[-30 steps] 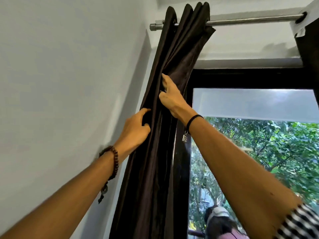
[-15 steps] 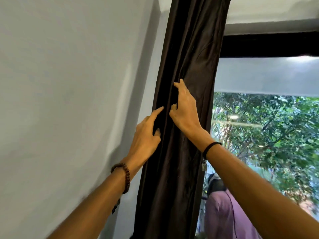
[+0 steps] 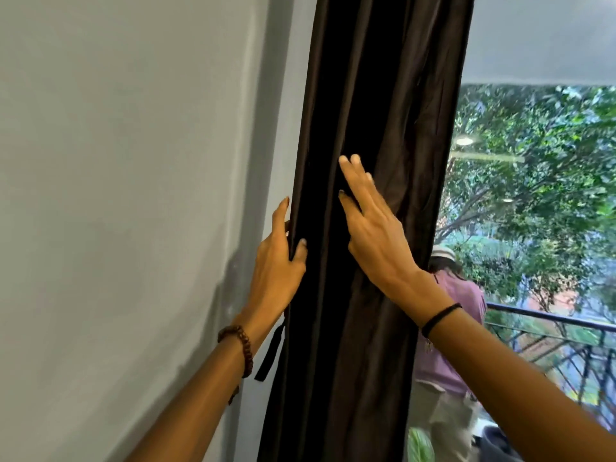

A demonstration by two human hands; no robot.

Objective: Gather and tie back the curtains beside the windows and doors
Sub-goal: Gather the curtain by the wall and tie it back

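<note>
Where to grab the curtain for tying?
Encircle the curtain at the height of the dark strap hanging off its wall-side edge. Come from both sides: the folds hang as one narrow upright column. Left hand pinches that edge; right hand lies flat on the front.

You were indoors, in what looked like a room of a home. A plain pale painted wall (image 3: pixel 133 195) met a long dark curtain (image 3: pixel 366 328). Past it lay a balcony with a black metal railing (image 3: pixel 550 320), a person (image 3: pixel 456 295) in a pink top, and leafy trees (image 3: pixel 533 178).
</note>
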